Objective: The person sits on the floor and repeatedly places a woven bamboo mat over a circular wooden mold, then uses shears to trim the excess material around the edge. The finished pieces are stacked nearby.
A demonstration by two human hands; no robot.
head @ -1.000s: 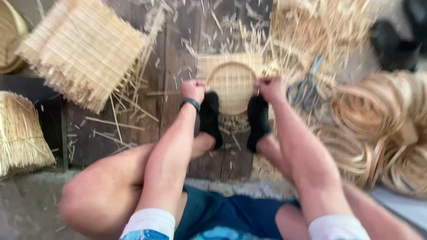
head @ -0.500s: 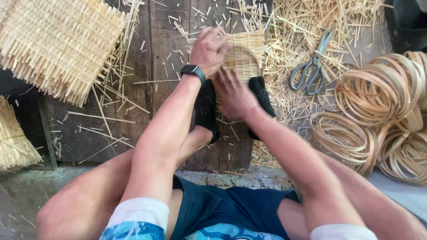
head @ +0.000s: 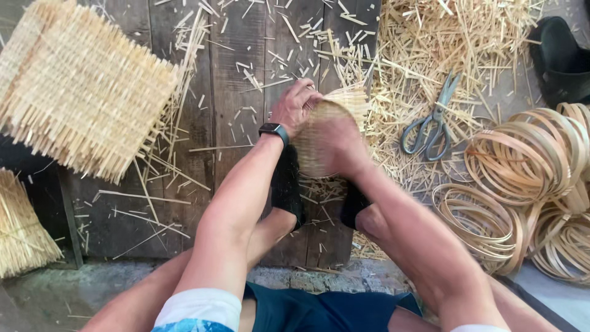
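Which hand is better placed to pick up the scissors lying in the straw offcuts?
Probably the right hand: the scissors lie on its side, with only straw between. The left hand grips the far edge of the small woven basket and would have to cross over it.

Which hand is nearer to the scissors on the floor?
Right. The right hand presses on the small woven basket, just left of the scissors. The left hand grips the basket's far side, farther from them.
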